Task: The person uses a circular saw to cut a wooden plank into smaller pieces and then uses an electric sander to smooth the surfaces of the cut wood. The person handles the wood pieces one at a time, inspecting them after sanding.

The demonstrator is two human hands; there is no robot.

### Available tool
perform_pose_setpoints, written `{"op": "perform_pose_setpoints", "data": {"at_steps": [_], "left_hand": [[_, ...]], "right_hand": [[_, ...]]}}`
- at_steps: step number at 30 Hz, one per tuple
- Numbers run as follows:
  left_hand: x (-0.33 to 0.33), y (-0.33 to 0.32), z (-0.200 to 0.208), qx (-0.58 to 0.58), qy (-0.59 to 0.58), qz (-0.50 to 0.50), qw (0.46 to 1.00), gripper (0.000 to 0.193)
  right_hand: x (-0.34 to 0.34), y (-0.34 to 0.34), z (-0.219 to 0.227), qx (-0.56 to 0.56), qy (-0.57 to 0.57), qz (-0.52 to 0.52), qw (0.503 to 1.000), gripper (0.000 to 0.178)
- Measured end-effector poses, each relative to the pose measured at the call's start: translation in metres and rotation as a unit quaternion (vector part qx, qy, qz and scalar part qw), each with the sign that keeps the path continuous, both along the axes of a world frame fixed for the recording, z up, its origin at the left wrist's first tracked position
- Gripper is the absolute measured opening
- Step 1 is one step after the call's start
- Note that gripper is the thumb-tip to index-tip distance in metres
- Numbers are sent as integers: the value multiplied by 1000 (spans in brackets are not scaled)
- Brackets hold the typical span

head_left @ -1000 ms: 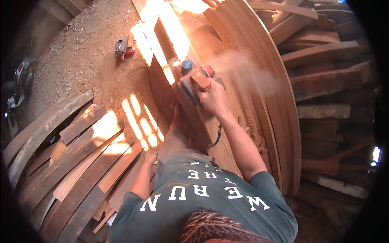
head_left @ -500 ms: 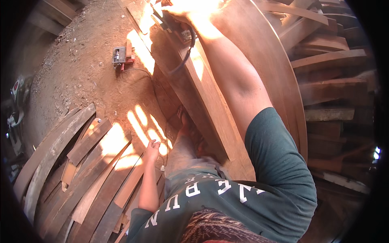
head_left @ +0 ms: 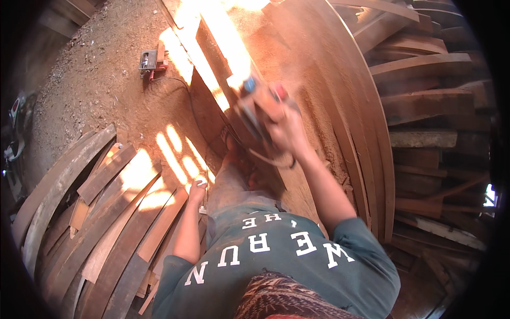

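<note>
My right hand is wrapped round the handle of an electric hand planer, blurred by motion, with a blue knob and a red part showing. The planer is over a long wooden beam that runs away from me, its far part in glaring sunlight. Whether the tool touches the wood I cannot tell. A dark cord loops below my right wrist. My left hand hangs low at my left side, fingers curled in, with nothing visible in it, near the stacked planks.
A second power tool with red parts lies on the dirt floor, its cord trailing towards my legs. Curved planks are piled at left. More lumber is stacked at right. Sawdust covers the wide boards beside the beam.
My right hand has drawn the planer back from the far, sunlit end of the beam towards my body, bending the arm. My left hand stays low at my side.
</note>
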State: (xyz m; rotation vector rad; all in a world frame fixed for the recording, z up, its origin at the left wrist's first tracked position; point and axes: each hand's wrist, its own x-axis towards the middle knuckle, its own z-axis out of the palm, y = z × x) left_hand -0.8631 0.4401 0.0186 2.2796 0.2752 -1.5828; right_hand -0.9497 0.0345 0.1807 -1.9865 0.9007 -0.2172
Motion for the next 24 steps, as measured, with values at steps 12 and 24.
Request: {"op": "perform_pose_setpoints", "data": {"at_steps": [12, 24], "left_hand": [[-54, -4, -12, -38, 108, -124, 986, 81], [-31, 35, -61, -11, 71, -37, 997, 72]], "right_hand": [[-200, 102, 37, 50, 86, -64, 993, 34], [156, -102, -20, -170, -107, 28, 979, 22]]}}
